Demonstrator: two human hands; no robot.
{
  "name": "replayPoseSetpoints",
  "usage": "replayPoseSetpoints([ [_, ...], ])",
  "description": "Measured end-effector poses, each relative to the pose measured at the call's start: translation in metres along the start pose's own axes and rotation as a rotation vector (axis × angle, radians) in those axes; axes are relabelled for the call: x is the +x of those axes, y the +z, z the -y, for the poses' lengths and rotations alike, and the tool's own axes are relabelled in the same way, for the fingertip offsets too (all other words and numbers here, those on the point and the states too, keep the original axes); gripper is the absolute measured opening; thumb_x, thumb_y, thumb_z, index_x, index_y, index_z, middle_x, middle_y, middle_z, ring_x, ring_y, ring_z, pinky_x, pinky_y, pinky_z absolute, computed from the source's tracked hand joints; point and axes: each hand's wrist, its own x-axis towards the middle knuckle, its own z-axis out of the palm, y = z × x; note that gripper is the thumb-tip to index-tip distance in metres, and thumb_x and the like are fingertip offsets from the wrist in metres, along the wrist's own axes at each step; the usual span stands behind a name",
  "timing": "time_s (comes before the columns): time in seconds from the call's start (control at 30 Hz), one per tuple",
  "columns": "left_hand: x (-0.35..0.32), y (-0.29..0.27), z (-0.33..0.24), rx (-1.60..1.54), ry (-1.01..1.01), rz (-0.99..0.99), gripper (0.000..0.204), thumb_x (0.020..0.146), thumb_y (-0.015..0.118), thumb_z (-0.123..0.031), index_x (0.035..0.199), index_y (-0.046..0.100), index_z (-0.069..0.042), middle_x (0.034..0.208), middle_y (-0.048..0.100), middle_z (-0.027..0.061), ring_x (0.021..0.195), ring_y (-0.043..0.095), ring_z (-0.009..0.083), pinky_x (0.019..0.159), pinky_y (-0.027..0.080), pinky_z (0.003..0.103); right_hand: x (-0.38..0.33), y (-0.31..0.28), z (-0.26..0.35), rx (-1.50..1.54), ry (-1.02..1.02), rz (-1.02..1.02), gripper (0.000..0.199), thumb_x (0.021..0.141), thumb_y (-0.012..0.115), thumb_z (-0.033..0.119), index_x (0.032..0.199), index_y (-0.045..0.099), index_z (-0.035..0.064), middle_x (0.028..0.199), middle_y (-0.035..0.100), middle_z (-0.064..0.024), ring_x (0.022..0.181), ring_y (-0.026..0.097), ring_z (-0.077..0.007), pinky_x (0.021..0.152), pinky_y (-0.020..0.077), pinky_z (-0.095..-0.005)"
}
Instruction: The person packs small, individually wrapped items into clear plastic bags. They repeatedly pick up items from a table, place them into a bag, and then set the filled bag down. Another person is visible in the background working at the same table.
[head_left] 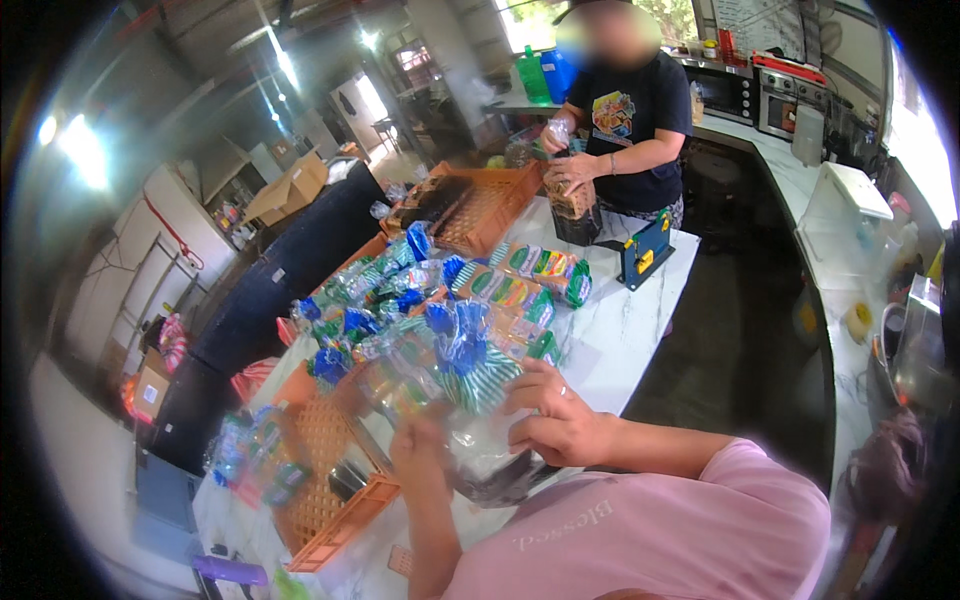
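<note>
"Well, what could go wrong around this grip, reading from the left?"

"Bagged loaves (265, 455) lie farthest left, past the orange crate (350, 520), whose rim runs near the left hand (420, 450). A sideways swing could snag the clear plastic bag (485, 445) on that rim and tear it."

"And the bag itself?"

"It is between the two hands, in front of the person's body. Thin film may slip if only a loose fold is caught, and that would let the bag drop. Whether the striped, blue-necked end (462, 345) just beyond the grip belongs to it cannot be told."

"Farther right?"

"Beyond the right hand (560, 420), green-ended loaves (505, 292) rest on the white table (640, 320). A hard forward push could shove them toward the dark stand (648, 250)."

"How are the hands posed?"

"The left rises on a steep forearm at the bag's left side, too blurred to show whether its fingers are closed. The right comes in from the right on a nearly level forearm, back of the hand up, its bent fingers apparently pinching the bag's right side; one finger wears a ring."
</note>
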Motion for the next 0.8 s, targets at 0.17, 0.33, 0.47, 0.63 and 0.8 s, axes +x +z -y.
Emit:
replayPoseSetpoints([
  [0.17,0.006,-0.014,0.027,0.045,-0.096,0.049,0.019,0.088,0.058,-0.019,0.074,0.048,-0.011,0.056,0.041,-0.0053,0.042,0.038,0.0035,0.035,0.027,0.019,-0.013,-0.007,0.03,0.548,0.521,0.338,0.008,0.081,0.061,-0.002,0.083,0.056,0.0041,0.082,0.058,-0.0075,0.077,0.058,-0.0271,0.07,0.0454,-0.0356],
  [0.33,0.002,-0.021,0.043,-0.018,-0.204,0.144,0.015,0.087,0.057,-0.016,0.079,0.052,-0.005,0.059,0.048,-0.0002,0.047,0.045,0.0085,0.043,0.037,0.022,-0.004,-0.02,0.049,0.591,0.834,0.427,0.004,0.089,0.055,0.003,0.087,0.054,-0.0008,0.075,0.057,-0.0058,0.068,0.052,-0.0112,0.063,0.0416,-0.0254],
  [0.47,-0.007,-0.014,0.047,0.326,0.548,0.322,0.017,0.084,0.064,-0.015,0.091,0.053,-0.003,0.086,0.054,0.0086,0.081,0.055,0.0159,0.073,0.044,0.028,-0.002,-0.026,0.053,0.497,0.782,0.528,0.005,0.087,0.058,0.005,0.091,0.058,0.0017,0.075,0.061,-0.0097,0.065,0.059,-0.0215,0.06,0.0444,-0.03],
  [0.63,-0.054,0.006,0.016,-0.328,-0.013,0.776,0.028,0.082,0.066,-0.012,0.105,0.053,0.0,0.104,0.06,0.0134,0.096,0.057,0.0211,0.086,0.043,0.033,0.023,-0.037,0.049,0.211,0.318,0.398,0.009,0.08,0.063,0.006,0.089,0.061,0.0056,0.072,0.062,-0.0101,0.058,0.06,-0.0301,0.052,0.0461,-0.0353],
  [0.8,-0.036,0.02,-0.017,0.341,-0.028,1.434,0.02,0.078,0.071,-0.01,0.095,0.063,-0.003,0.089,0.065,0.0055,0.087,0.061,0.0158,0.076,0.046,0.03,0.045,-0.065,0.04,0.294,0.242,0.45,0.015,0.08,0.067,0.014,0.089,0.06,0.0042,0.07,0.061,-0.0093,0.058,0.061,-0.0271,0.051,0.0453,-0.0336],
])
